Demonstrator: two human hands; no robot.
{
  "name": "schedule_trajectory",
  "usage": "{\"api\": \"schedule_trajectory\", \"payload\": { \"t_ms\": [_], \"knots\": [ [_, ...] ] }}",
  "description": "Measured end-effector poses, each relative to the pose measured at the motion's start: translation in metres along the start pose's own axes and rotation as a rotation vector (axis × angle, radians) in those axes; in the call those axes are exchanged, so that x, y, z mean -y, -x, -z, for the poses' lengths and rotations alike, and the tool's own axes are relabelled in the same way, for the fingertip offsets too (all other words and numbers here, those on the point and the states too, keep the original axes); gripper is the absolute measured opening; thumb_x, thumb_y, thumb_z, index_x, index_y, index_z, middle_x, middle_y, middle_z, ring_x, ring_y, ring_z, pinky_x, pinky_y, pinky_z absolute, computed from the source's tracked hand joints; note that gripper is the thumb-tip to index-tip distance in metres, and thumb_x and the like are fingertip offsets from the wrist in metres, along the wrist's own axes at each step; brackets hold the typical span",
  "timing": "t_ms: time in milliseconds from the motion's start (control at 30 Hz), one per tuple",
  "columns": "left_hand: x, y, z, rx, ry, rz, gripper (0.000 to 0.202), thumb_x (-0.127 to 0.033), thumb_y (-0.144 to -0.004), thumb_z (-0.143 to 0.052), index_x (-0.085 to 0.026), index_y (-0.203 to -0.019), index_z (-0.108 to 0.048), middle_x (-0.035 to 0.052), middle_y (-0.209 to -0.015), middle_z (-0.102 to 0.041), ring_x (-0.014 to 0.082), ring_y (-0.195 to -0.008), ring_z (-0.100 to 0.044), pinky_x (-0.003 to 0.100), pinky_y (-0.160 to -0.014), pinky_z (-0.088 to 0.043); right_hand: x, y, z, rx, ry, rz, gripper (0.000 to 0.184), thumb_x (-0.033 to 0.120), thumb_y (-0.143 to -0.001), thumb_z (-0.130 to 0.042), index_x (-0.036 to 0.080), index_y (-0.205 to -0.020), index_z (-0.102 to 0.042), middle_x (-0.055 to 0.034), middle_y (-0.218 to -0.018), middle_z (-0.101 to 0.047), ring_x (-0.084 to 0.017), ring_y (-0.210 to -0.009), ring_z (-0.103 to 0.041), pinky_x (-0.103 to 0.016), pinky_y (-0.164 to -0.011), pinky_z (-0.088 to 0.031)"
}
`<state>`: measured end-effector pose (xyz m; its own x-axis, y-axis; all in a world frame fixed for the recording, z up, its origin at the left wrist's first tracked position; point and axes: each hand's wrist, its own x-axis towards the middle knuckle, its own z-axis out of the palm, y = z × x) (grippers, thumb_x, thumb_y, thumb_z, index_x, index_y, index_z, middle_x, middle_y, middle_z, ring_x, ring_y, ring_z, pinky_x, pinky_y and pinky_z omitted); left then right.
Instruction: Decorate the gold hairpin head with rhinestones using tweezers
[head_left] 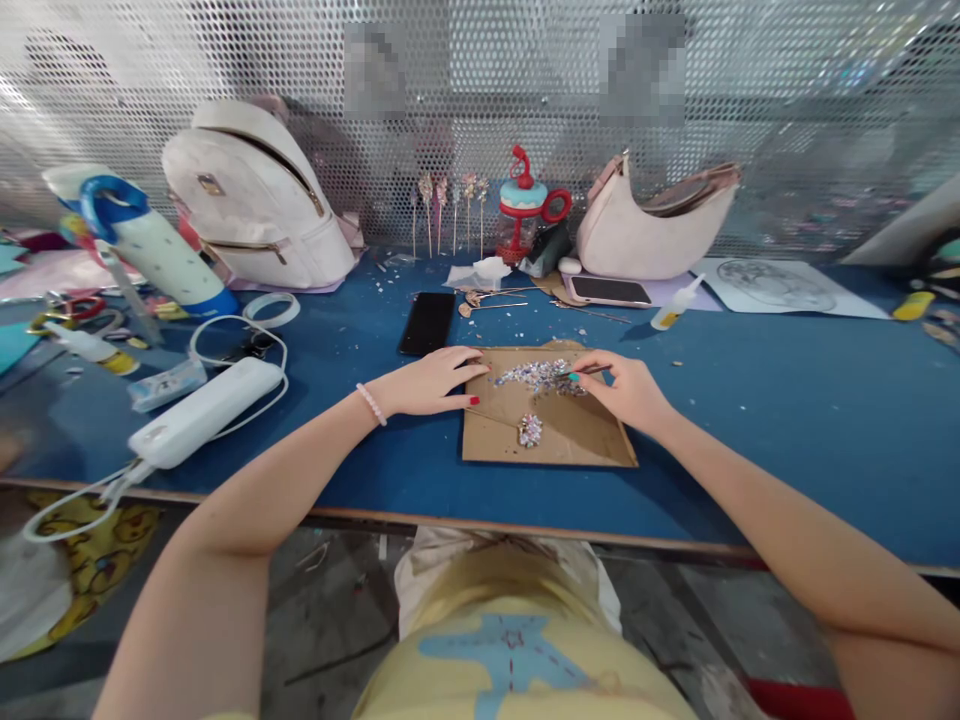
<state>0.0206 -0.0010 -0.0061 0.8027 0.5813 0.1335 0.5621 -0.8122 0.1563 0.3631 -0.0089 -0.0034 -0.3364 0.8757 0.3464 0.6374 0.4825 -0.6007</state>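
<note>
A brown cardboard sheet lies on the blue table in front of me. A pile of small sparkly beads is spread across its far half, and a smaller bead cluster sits nearer me. My left hand rests flat on the cardboard's left edge with its fingers stretched out. My right hand is pinched around a thin stick-like tool whose teal tip touches the bead pile.
A black phone lies just beyond the cardboard. A white power strip with cables sits left. A white backpack, a red toy dispenser, a pale handbag, a second phone and a glue bottle line the back by the perforated metal wall.
</note>
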Motion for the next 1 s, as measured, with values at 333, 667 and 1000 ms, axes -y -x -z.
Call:
{"api": "schedule_trajectory", "payload": {
  "t_ms": [333,667,1000],
  "knots": [
    [-0.0012,-0.0002,0.001,0.012,-0.01,0.007,0.054,-0.046,-0.101,-0.052,-0.017,-0.146,-0.044,0.0161,-0.154,-0.039,0.0323,-0.142,-0.039,0.055,-0.117,-0.035,0.002,-0.0001,-0.0002,-0.039,0.027,-0.019,0.016,0.032,-0.085,-0.06,0.021,-0.087,-0.07,-0.0075,-0.088,-0.077,-0.02,-0.073,-0.069,-0.029,-0.057,-0.047],
    [0.0001,0.0013,-0.0005,0.012,-0.022,0.005,0.057,-0.05,-0.103,-0.046,-0.017,-0.148,-0.043,0.0172,-0.156,-0.037,0.0314,-0.144,-0.037,0.051,-0.119,-0.032,-0.0004,-0.001,0.0002,-0.073,0.058,-0.028,0.027,0.045,-0.088,-0.06,0.021,-0.086,-0.072,-0.0083,-0.085,-0.077,-0.021,-0.068,-0.067,-0.031,-0.054,-0.043],
    [-0.0017,0.0009,0.002,0.023,-0.036,0.005,0.058,-0.051,-0.103,-0.044,-0.017,-0.149,-0.043,0.0176,-0.155,-0.038,0.0312,-0.143,-0.037,0.047,-0.121,-0.03,-0.003,-0.0008,0.0015,-0.083,0.074,-0.032,0.024,0.042,-0.088,-0.06,0.021,-0.086,-0.071,-0.0074,-0.085,-0.077,-0.02,-0.067,-0.065,-0.03,-0.055,-0.042]
  ]
}}
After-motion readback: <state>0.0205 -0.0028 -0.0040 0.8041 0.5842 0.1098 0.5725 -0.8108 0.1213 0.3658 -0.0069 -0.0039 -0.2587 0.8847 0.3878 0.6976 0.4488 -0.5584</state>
